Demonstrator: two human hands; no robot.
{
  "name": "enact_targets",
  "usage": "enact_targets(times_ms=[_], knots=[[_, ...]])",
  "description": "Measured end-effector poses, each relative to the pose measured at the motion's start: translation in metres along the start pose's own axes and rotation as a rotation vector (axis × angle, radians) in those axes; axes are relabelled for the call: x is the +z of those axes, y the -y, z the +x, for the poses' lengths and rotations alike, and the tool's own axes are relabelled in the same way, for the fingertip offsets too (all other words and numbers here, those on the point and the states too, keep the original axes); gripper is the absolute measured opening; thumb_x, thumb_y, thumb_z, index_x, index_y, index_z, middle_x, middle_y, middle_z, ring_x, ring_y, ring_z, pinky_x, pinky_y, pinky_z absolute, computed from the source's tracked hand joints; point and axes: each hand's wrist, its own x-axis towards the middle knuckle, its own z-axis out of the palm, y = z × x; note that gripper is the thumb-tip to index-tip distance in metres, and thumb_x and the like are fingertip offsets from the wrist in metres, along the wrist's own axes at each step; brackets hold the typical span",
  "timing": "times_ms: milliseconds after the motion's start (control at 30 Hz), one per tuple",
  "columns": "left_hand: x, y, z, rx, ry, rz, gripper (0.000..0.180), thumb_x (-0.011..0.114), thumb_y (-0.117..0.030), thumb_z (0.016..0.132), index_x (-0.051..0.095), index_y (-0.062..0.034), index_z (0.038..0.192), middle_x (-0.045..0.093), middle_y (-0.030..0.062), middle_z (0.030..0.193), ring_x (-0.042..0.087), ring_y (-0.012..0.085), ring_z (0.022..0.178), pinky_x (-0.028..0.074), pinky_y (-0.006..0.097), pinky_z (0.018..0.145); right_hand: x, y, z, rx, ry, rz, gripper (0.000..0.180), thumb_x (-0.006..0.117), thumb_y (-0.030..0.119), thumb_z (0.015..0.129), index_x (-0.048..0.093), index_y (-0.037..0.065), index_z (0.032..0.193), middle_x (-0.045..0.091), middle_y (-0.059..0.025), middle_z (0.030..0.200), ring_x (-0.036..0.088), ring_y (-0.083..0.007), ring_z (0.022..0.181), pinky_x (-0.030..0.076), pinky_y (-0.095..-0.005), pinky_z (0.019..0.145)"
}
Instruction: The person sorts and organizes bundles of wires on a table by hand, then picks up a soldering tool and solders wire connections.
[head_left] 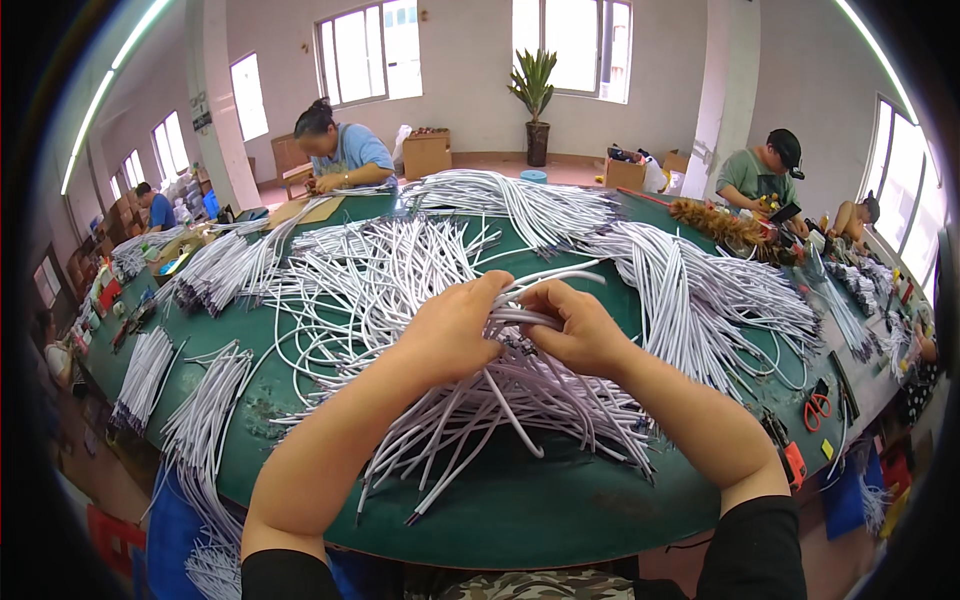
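Note:
Both my hands meet above the middle of a green tabletop, over a big tangled heap of white cables. Several white cables run between them in a small bundle. My left hand wraps round one side of this bundle, its thumb low and its fingers on top. On the other side, my right hand pinches the cables with curled fingers. Loose ends stick out to the upper right past my right hand. Below my hands more cables fan toward me, with dark tips showing at their ends.
Sorted cable bundles lie at the left, the far side and the right. Red-handled scissors and pliers rest near the right edge. Co-workers sit across the table and at the right.

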Motion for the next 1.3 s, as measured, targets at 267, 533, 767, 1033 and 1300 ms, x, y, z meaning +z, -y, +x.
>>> enact_targets(times_ms=[267, 533, 767, 1033, 1300], knots=[[-0.01, 0.014, 0.011, -0.086, 0.172, -0.786, 0.063, 0.068, 0.009, 0.072, 0.049, -0.0059, 0.13, 0.065, 0.0064, 0.106, 0.062, 0.0134, 0.097, 0.049, 0.028, 0.082, -0.026, 0.008, 0.027, -0.178, 0.292, -0.126, 0.029, 0.068, 0.009, 0.086, 0.05, 0.002, 0.107, 0.069, -0.0159, 0.097, 0.068, -0.0261, 0.085, 0.052, -0.0352, 0.076], [-0.024, 0.027, 0.021, -0.185, 0.006, -0.882, 0.046, 0.068, 0.008, 0.075, 0.054, -0.0023, 0.118, 0.066, 0.0075, 0.102, 0.064, 0.0147, 0.095, 0.051, 0.029, 0.084, 0.0, 0.034, 0.041, -0.592, -0.113, -0.691, 0.027, 0.071, 0.014, 0.078, 0.057, 0.007, 0.1, 0.067, -0.0121, 0.078, 0.066, -0.0341, 0.077, 0.051, -0.0433, 0.067], [-0.012, 0.028, 0.014, -0.111, 0.067, -1.022, 0.045, 0.068, 0.009, 0.076, 0.054, -0.0013, 0.118, 0.064, 0.0069, 0.105, 0.063, 0.0151, 0.097, 0.052, 0.029, 0.087, -0.023, 0.018, 0.044, 0.17, 0.372, 0.158, 0.031, 0.065, 0.005, 0.081, 0.052, 0.005, 0.109, 0.066, -0.0076, 0.081, 0.062, -0.0121, 0.075, 0.049, -0.0316, 0.067], [-0.027, 0.035, 0.009, -0.159, -0.001, -0.915, 0.052, 0.06, 0.012, 0.073, 0.053, -0.0002, 0.123, 0.064, 0.0065, 0.104, 0.063, 0.015, 0.095, 0.051, 0.029, 0.09, -0.015, 0.0, 0.029, -0.266, -0.008, -0.652, 0.021, 0.063, 0.008, 0.077, 0.058, 0.008, 0.098, 0.064, -0.0132, 0.082, 0.063, -0.0347, 0.085, 0.049, -0.047, 0.073], [-0.033, 0.035, 0.014, -0.123, 0.017, -0.926, 0.061, 0.062, 0.011, 0.071, 0.047, -0.0004, 0.129, 0.063, 0.0076, 0.095, 0.063, 0.0151, 0.089, 0.05, 0.027, 0.078, -0.008, 0.042, 0.038, -0.512, -0.113, -0.515, 0.024, 0.071, 0.021, 0.083, 0.068, 0.005, 0.1, 0.066, -0.0126, 0.1, 0.061, -0.032, 0.096, 0.049, -0.0416, 0.088]])
